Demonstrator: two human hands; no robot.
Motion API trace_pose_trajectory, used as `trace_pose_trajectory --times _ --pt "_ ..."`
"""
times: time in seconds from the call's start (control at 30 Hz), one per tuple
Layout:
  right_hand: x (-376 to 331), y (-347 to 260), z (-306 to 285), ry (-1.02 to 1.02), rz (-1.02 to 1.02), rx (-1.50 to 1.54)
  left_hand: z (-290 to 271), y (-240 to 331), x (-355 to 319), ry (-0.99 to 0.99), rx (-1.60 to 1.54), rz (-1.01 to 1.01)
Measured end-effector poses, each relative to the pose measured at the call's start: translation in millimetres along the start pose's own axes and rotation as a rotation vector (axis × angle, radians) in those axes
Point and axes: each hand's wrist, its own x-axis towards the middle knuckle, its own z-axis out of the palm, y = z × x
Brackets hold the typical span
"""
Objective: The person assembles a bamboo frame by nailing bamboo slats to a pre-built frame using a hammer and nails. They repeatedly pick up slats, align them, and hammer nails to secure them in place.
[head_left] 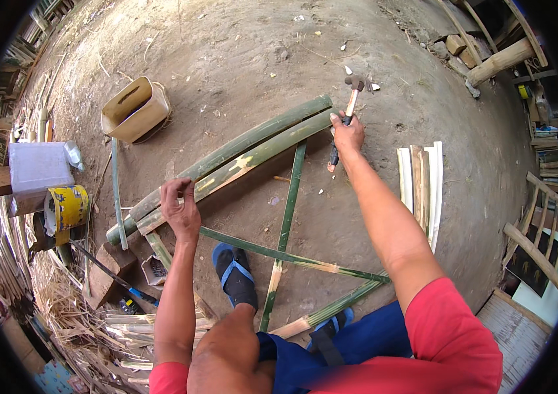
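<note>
While left hand (181, 211) pins bamboo (239, 157), right hand (348, 133) grips hammer (351, 98).

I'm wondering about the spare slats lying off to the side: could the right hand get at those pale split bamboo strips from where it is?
Probably yes. The right hand grips a hammer, though, so it is not free. The pale strips lie on bare ground beside that forearm, nothing between.

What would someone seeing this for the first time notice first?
Probably the frame of green bamboo poles crossed on the dirt floor mid-picture. The right hand grips a hammer at the upper end of the poles, while the left hand presses on them lower left. A tan plastic container lies upper left, and pale split bamboo slats lie on the right.
</note>
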Motion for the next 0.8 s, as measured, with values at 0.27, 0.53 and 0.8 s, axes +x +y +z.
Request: trace_pose_trajectory --times 0.27,0.53,0.8 --pt "-4.7 -4.9 -3.7 0.031 0.008 0.019 211.1 104.3 62.3 -0.551 -0.290 0.170" --pt "-8.0 -13.8 -6.0 0.097 -0.033 -0.124 298.3 119.8 55.2 -0.495 -0.345 -0.016" --pt "-11.8 -15.1 -5.1 0.133 -0.118 -0.072 282.5 121.6 37.6 -0.558 -0.273 0.145"
